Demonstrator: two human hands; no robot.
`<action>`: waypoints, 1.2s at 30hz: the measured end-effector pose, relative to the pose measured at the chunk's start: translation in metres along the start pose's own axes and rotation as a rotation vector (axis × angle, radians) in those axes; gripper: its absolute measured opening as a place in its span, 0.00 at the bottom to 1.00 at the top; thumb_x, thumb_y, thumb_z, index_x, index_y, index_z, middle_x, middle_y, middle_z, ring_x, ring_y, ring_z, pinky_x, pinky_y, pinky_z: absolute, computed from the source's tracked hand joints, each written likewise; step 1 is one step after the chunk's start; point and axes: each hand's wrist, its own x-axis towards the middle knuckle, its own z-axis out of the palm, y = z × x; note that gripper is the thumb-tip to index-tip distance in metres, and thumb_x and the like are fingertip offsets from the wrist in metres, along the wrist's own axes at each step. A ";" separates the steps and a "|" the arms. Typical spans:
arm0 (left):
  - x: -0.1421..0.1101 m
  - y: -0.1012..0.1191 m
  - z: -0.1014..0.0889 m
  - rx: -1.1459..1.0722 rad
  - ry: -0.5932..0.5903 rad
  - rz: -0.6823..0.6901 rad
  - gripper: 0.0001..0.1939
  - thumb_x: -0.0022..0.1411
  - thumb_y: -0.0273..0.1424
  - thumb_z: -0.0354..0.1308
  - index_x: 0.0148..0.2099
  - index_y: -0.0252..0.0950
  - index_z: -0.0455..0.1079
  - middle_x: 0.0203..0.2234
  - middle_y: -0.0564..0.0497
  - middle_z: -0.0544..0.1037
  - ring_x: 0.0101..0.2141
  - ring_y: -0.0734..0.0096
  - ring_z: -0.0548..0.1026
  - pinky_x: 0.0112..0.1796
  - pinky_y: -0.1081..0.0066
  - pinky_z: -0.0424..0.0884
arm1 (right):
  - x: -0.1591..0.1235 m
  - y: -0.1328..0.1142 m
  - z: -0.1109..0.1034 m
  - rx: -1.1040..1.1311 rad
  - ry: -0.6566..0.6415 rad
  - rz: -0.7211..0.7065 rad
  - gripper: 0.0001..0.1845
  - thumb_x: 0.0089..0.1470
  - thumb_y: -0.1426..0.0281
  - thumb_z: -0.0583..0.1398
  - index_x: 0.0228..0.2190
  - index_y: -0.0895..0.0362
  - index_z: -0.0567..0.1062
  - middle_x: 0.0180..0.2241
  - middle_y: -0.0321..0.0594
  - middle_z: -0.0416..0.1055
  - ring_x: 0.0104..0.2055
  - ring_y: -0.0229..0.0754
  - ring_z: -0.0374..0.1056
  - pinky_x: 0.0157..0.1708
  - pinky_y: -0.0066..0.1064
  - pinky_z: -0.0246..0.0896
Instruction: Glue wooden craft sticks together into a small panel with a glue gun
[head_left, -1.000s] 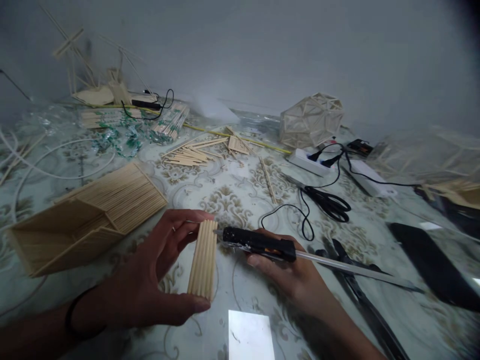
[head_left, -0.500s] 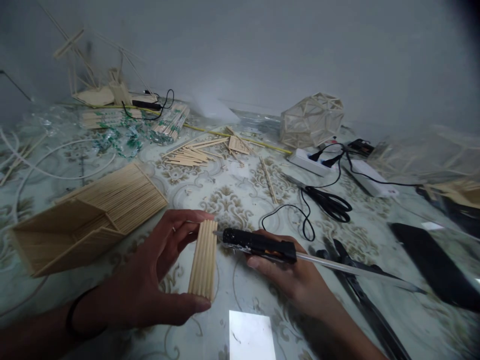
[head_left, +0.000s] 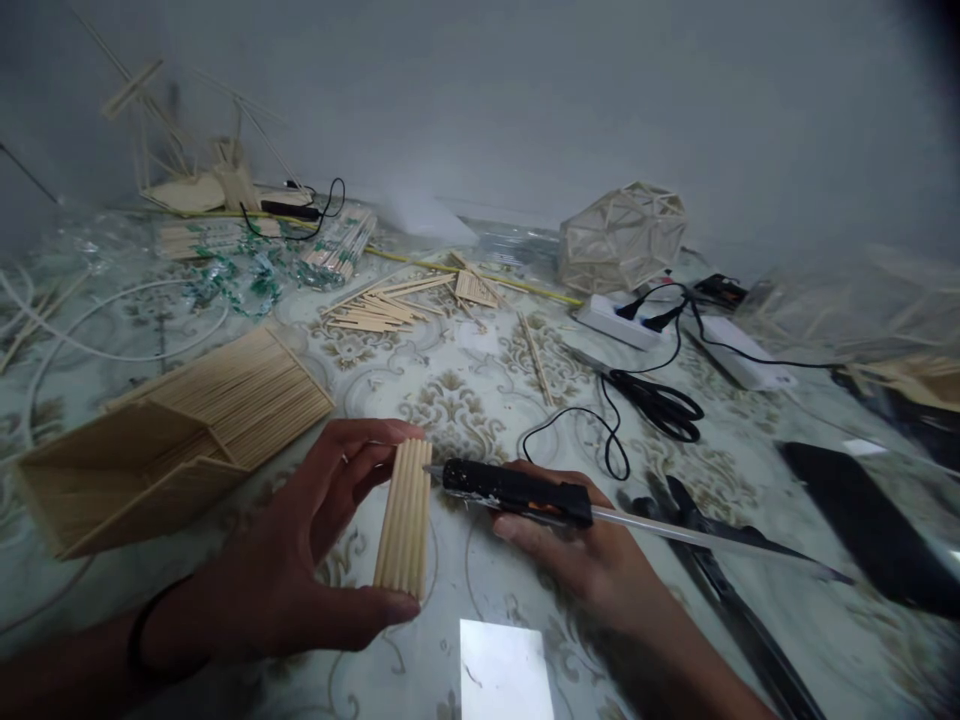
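Note:
My left hand (head_left: 322, 550) grips a small panel of wooden sticks (head_left: 403, 520) by its two ends, thumb at the near end and fingers at the far end. The sticks lie side by side, tilted upright above the table. In my right hand (head_left: 562, 540) is a black hot glue gun (head_left: 517, 492), with a clear glue stick (head_left: 675, 533) jutting from its back. The gun's metal nozzle meets the panel's right edge near the far end. Left of my hands rests a box-like model made of sticks (head_left: 225, 400), open at its near side.
Black scissors (head_left: 652, 400) and a white power strip (head_left: 619, 322) lie to the right, with a black cord between. Pliers (head_left: 720, 580) and a black phone-like slab (head_left: 862, 520) are nearer. Loose sticks (head_left: 382, 308), wrapped stick packs (head_left: 337, 245) and a stick polyhedron (head_left: 622, 238) stand behind.
Hardly anything differs. The panel and the glue gun's nozzle have shifted very slightly left in view, and the nozzle stays at the panel's right edge.

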 end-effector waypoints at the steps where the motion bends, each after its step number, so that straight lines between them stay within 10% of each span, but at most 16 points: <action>1: 0.000 0.001 0.000 -0.001 0.000 -0.001 0.42 0.59 0.37 0.82 0.69 0.56 0.66 0.71 0.47 0.69 0.75 0.43 0.65 0.76 0.38 0.56 | 0.001 0.001 0.000 -0.004 -0.009 -0.019 0.24 0.53 0.40 0.73 0.39 0.44 0.92 0.42 0.45 0.89 0.50 0.64 0.83 0.53 0.55 0.79; 20: -0.002 -0.003 -0.001 -0.021 0.005 -0.030 0.45 0.55 0.35 0.84 0.69 0.59 0.67 0.71 0.50 0.69 0.76 0.44 0.64 0.77 0.41 0.55 | -0.006 0.005 -0.001 0.009 0.023 0.049 0.22 0.52 0.47 0.77 0.45 0.43 0.92 0.51 0.46 0.88 0.55 0.64 0.83 0.58 0.56 0.79; 36: -0.006 -0.010 -0.003 -0.016 -0.011 -0.029 0.43 0.59 0.35 0.82 0.69 0.57 0.64 0.75 0.47 0.63 0.78 0.40 0.58 0.77 0.35 0.49 | 0.003 -0.005 -0.003 -0.017 -0.133 -0.137 0.14 0.60 0.48 0.71 0.39 0.43 0.91 0.35 0.40 0.88 0.37 0.56 0.83 0.44 0.48 0.79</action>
